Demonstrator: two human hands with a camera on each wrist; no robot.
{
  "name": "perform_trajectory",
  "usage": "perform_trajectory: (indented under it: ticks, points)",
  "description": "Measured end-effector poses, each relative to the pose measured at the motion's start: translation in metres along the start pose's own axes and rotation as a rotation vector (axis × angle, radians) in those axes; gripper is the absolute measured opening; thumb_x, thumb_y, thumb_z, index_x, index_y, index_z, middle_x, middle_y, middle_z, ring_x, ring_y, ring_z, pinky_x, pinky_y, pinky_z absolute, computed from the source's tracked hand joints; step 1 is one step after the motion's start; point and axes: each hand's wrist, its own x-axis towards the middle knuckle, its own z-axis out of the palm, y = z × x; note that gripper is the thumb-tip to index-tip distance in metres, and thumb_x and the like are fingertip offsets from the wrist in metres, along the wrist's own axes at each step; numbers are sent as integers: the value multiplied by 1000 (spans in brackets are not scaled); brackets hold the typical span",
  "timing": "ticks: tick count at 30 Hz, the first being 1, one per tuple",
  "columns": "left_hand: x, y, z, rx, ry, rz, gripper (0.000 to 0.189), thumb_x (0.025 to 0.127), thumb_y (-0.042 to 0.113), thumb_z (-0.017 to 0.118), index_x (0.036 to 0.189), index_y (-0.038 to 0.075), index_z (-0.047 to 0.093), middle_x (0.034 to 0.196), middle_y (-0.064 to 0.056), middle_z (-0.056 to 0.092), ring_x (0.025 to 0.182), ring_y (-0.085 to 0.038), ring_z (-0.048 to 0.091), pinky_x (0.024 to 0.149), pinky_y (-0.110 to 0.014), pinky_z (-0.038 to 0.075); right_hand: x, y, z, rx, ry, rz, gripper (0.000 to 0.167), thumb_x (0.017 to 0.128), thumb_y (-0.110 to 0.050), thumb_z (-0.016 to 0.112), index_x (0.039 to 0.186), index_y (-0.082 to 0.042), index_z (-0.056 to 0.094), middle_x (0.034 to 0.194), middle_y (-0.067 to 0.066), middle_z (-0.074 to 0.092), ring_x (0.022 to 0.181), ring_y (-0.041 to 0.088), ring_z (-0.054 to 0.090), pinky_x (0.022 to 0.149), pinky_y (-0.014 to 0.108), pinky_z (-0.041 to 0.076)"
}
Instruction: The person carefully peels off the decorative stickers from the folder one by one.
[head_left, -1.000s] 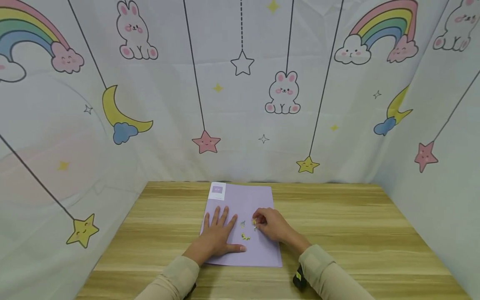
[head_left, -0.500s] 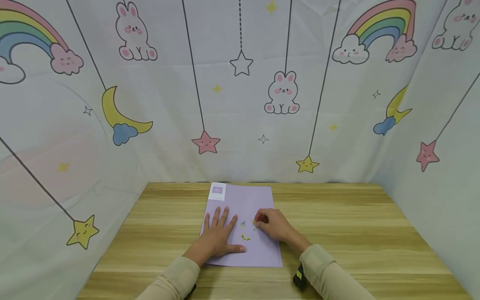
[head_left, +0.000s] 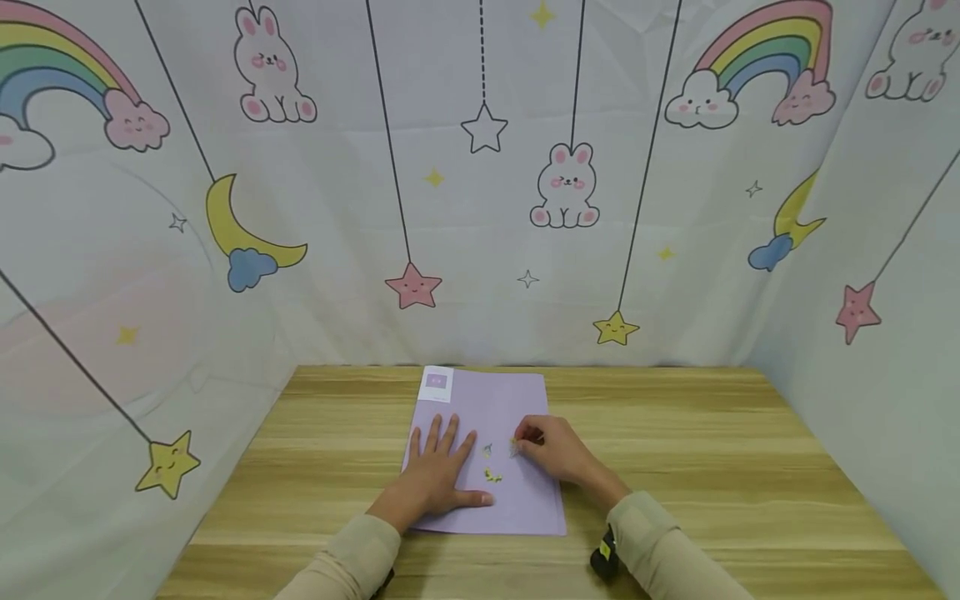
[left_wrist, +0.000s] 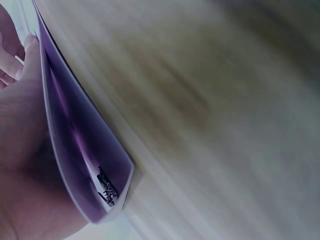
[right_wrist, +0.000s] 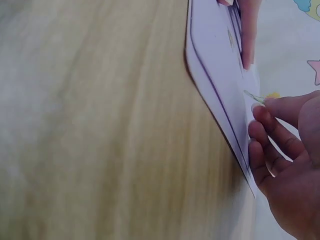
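left hand [head_left: 435, 471]: flat, fingers spread and straight, palm pressing down on left half of the purple sheet [head_left: 517, 500]; thumb out along near edge
right hand [head_left: 555, 450]: fingers curled, tips pinching a small yellow sticker [head_left: 516, 447] just off the sheet surface; right wrist view shows the sticker [right_wrist: 260, 97] as a thin strip held at the fingertips [right_wrist: 270, 105]
purple sheet: lies flat at middle of the wooden table [head_left: 712, 467], long side running near to far; white label [head_left: 437, 383] on far left corner
other stickers: small grey one [head_left: 487, 450] between the two hands, yellow one [head_left: 492, 476] a bit nearer, both on the sheet
left wrist view: sheet edge [left_wrist: 85, 165] lifted slightly off the table at the near corner, hand heel on it; blurry
sleeves: beige, both arms come in from near edge; black wrist device [head_left: 602, 557] on right arm
backdrop [head_left: 480, 183]: pale cloth with rainbows, bunnies, stars, moons, wraps the far, left and right sides
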Motion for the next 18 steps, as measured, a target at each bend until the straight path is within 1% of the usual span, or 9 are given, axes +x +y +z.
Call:
perform_trajectory:
  ticks: [4,8,11,14,15,18]
  points:
    - [0,-1,2,0,2,1,110,86,80,68,165,10,38,173,-27,17,159,-51,8,122,-73,7,-2,0,-5,26,3,9,4,99,-10,73,95,-9,72,90,-7,69,85,12,64,78,31,55]
    - [0,-1,2,5,8,8,110,86,80,67,165,10,38,173,-27,17,159,-52,8,122,-74,8,-4,2,-10,48,27,34,5,98,-9,75,93,-8,73,89,-5,70,84,12,64,77,31,54]
    - [0,-1,2,9,12,9,110,85,80,67,165,10,38,173,-27,18,159,-52,9,122,-74,8,-5,7,-15,71,40,63,4,97,-9,77,95,-10,74,89,-5,70,83,14,64,76,31,54]
    - [0,-2,3,8,10,6,110,85,81,67,165,10,38,173,-27,18,159,-51,9,122,-73,8,-7,11,-23,79,47,92,4,99,-12,76,98,-9,74,89,-5,70,83,14,64,75,30,54]
    - [-1,-2,3,7,8,4,111,85,81,67,165,11,38,173,-27,17,159,-51,8,122,-73,7,-7,13,-27,78,51,99,7,99,-14,77,99,-7,74,90,-5,71,84,14,64,74,30,54]
    - [-1,-2,2,6,3,2,111,85,81,67,166,11,37,173,-26,17,160,-51,8,122,-73,7,-10,17,-38,58,76,109,7,99,-14,76,100,-7,73,90,-5,70,84,14,63,75,30,54]
